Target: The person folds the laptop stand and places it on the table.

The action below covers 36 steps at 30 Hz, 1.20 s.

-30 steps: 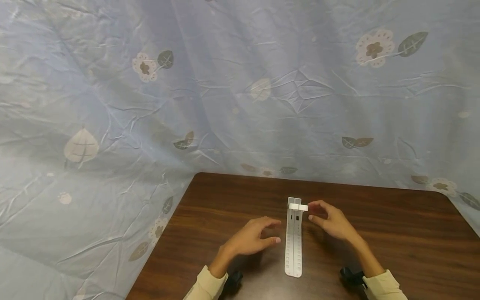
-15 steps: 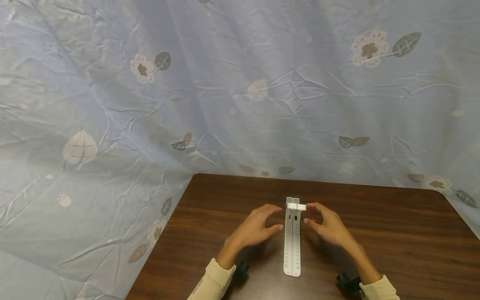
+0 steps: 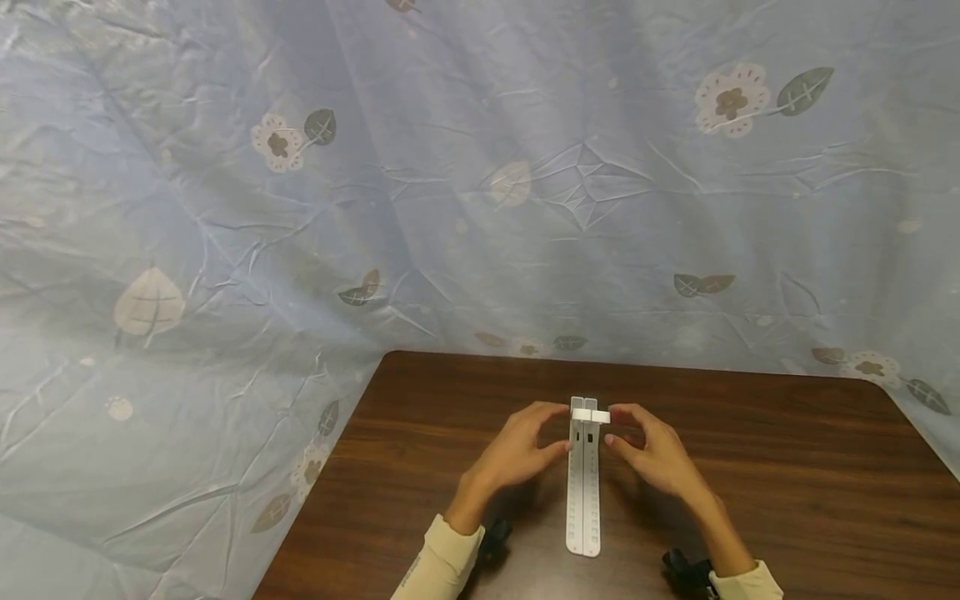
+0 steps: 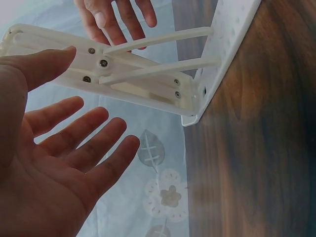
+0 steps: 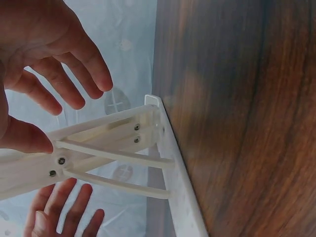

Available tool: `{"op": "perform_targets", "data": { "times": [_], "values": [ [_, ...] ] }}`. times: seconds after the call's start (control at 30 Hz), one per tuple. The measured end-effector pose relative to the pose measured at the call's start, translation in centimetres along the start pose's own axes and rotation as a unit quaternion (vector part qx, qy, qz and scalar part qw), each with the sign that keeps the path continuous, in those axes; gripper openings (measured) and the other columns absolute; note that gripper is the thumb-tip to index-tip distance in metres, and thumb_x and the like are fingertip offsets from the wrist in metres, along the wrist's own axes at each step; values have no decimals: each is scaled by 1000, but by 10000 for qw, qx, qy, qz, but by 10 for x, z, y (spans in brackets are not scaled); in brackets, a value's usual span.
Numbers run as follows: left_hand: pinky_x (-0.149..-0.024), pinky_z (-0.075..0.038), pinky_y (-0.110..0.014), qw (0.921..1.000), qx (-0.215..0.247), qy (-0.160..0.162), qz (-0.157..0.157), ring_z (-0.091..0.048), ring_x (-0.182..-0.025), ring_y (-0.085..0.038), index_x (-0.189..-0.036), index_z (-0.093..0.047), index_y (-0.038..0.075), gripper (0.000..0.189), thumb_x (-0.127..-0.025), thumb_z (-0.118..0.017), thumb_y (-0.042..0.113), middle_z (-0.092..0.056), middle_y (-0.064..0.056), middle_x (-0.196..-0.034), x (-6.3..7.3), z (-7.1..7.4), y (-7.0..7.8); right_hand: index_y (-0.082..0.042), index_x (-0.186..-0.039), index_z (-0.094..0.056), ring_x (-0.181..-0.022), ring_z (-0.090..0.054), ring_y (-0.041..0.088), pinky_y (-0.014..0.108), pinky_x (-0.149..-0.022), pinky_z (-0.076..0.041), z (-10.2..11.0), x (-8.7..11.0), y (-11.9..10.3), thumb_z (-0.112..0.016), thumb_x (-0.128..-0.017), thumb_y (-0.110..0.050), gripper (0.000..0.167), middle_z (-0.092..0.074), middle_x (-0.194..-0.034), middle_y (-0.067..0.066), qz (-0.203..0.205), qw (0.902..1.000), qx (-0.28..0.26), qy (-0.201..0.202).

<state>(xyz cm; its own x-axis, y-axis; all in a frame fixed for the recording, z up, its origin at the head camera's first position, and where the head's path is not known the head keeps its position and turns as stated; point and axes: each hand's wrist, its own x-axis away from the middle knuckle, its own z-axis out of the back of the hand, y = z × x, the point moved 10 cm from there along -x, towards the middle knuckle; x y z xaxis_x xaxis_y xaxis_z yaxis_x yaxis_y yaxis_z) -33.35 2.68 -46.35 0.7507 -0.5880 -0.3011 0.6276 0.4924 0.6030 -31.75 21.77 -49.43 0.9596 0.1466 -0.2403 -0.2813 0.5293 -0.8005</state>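
A white folding stand (image 3: pixel 583 508) rises from the table between the hands, its long slotted base pointing toward the person. Two slim struts (image 4: pixel 163 69) brace its upright panel (image 4: pixel 143 86) in the left wrist view. My left hand (image 3: pixel 517 447) is at the panel's left side, fingers spread and relaxed, its thumb overlapping the panel in the left wrist view. On the other side, my right hand (image 3: pixel 657 452) has loosely bent, parted fingers, with its thumb (image 5: pixel 30 137) right at the panel's edge. Neither hand is wrapped around the stand.
The dark wood-grain table (image 3: pixel 750 467) lies under the stand. A pale blue sheet (image 3: pixel 465 167) with flower and leaf prints hangs behind the table and along its left side. Black camera mounts (image 3: pixel 684 568) sit at the wrists.
My left hand has moved right and farther forward, up close to the stand's upright panel. My right hand has stayed beside the panel with little movement. The stand stays in place.
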Motion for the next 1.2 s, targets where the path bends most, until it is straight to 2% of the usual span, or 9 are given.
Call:
{"op": "perform_targets", "data": {
  "times": [0.2, 0.37, 0.53, 0.7, 0.9, 1.1, 1.2],
  "values": [
    [-119, -51, -46, 10000, 66, 67, -9, -62, -140, -29, -150, -58, 3, 56, -101, -75, 23, -65, -13, -149, -6, -1, 0, -4, -146, -58, -138, -60, 47, 57, -107, -58, -1, -2, -1, -77, -101, -16, 51, -63, -148, 26, 64, 9999, 87, 38],
    [-119, -52, -46, 9997, 186, 117, -85, -62, -141, -29, -150, -59, 5, 53, -102, -74, 22, -65, -14, -149, -10, -1, -1, -4, -147, -58, -135, -62, 50, 63, -104, -58, -4, -5, -6, -77, -100, -13, 51, -65, -146, 26, 246, 9994, 212, 99],
    [-117, -54, -46, 9991, 370, 167, -157, -63, -140, -31, -149, -60, 3, 50, -102, -73, 17, -66, -14, -148, -15, -3, -2, -6, -144, -62, -131, -64, 51, 68, -99, -58, -5, -9, -10, -77, -100, -13, 48, -66, -144, 25, 456, 9980, 396, 181],
    [-113, -56, -49, 9983, 459, 199, -291, -66, -135, -37, -145, -62, -1, 46, -102, -72, 12, -68, -21, -143, -16, -7, -3, -5, -143, -63, -133, -62, 53, 71, -98, -57, -8, -10, -10, -75, -102, -15, 45, -65, -145, 26, 451, 9980, 414, 126],
    [-113, -56, -47, 9982, 443, 235, -319, -66, -135, -33, -143, -64, 0, 42, -102, -71, 8, -69, -20, -142, -20, -12, -5, -2, -143, -62, -131, -65, 51, 68, -100, -58, -10, -12, -8, -72, -104, -17, 43, -68, -142, 26, 419, 9989, 226, 38],
    [-110, -57, -51, 9976, 572, 230, -299, -68, -132, -35, -142, -65, -1, 40, -102, -70, 4, -71, -21, -139, -23, -15, -7, 0, -141, -63, -130, -66, 49, 65, -103, -57, -14, -12, -7, -71, -104, -15, 40, -70, -138, 25, 440, 9990, 45, 17],
    [-110, -58, -49, 9978, 553, 240, -280, -68, -131, -35, -141, -65, 0, 38, -104, -69, 6, -71, -21, -139, -24, -18, -10, -1, -139, -64, -128, -67, 49, 64, -102, -58, -15, -13, -5, -71, -105, -14, 38, -71, -136, 25, 473, 9989, 12, 55]
  ]
}}
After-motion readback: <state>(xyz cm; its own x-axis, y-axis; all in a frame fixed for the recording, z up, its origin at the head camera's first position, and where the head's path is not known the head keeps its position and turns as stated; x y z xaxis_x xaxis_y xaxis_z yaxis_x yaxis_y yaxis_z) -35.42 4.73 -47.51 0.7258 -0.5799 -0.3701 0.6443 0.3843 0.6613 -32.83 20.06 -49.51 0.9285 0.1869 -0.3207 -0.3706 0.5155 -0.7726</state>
